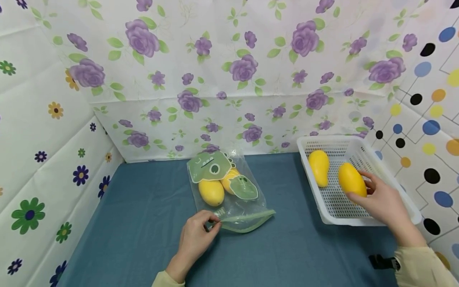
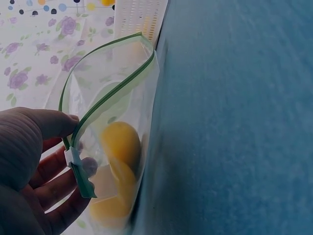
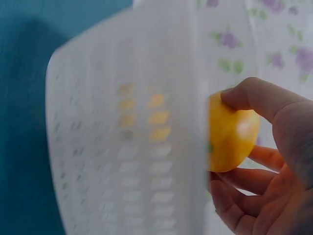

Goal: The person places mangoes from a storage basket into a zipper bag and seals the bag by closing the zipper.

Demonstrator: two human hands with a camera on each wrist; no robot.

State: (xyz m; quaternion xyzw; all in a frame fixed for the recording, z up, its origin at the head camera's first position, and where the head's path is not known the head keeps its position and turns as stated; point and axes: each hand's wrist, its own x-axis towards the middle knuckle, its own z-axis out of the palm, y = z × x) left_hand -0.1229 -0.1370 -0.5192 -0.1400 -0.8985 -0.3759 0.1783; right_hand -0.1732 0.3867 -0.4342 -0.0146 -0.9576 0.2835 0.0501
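Observation:
A clear zip bag with green dinosaur prints lies on the table, its green-edged mouth toward me. Yellow mangoes are inside it. My left hand pinches the left corner of the mouth, close to a white slider. In the left wrist view the mouth gapes. My right hand grips a yellow mango between thumb and fingers, over the white basket. Another mango lies in the basket's left part. From the right wrist, the basket's wall hides part of the held mango.
A blue cloth covers the table. Behind it hangs a purple-flowered sheet, with patterned sheets on the left and right sides. The basket stands against the right back corner. A black strap sits by my right sleeve.

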